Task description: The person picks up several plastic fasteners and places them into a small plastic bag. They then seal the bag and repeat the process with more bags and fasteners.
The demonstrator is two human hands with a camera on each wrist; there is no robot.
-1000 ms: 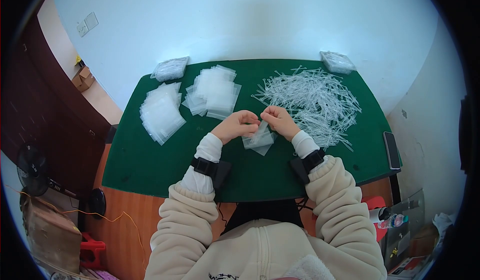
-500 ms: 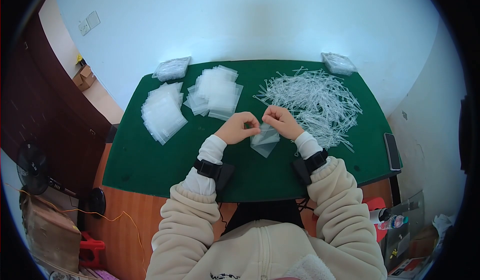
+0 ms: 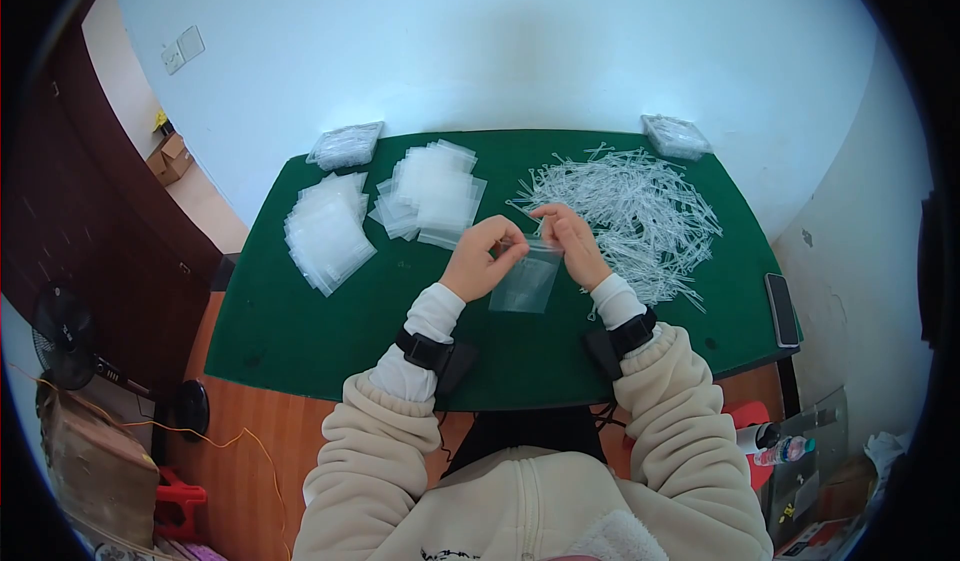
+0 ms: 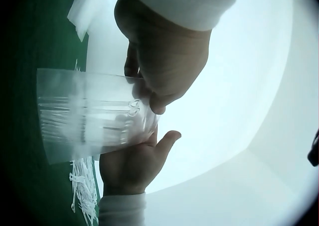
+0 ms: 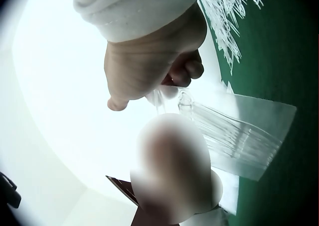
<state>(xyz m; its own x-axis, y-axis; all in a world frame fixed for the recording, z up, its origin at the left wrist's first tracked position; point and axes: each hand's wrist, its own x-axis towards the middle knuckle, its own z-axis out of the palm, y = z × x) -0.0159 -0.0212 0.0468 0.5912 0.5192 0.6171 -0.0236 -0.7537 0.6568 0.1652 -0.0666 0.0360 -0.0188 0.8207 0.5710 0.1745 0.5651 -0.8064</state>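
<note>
My left hand (image 3: 484, 258) pinches the upper edge of a clear zip bag (image 3: 526, 283) between thumb and fingers. Several thin clear sticks with looped ends (image 4: 99, 111) lie side by side inside it, loops toward the mouth. In the left wrist view the bag stretches away from my left hand (image 4: 172, 56). My right hand (image 3: 575, 246) is at the bag's other upper corner. Its thumb stands away from the bag, as the right wrist view shows, while the other fingers of this hand (image 5: 149, 61) are partly hidden behind the bag's mouth.
Two stacks of flat clear bags, the left stack (image 3: 325, 236) and the middle stack (image 3: 435, 186), lie on the green table (image 3: 330, 346). A wide heap of loose clear sticks (image 3: 630, 211) is at the right. Filled packs (image 3: 345, 146) stand at the back corners; a phone (image 3: 782, 311) lies at the right edge.
The bag has gone from bunched and folded between both hands to hanging flat and spread. The left hand shifted slightly right; the right hand's thumb and fingers have spread from their earlier pinch.
</note>
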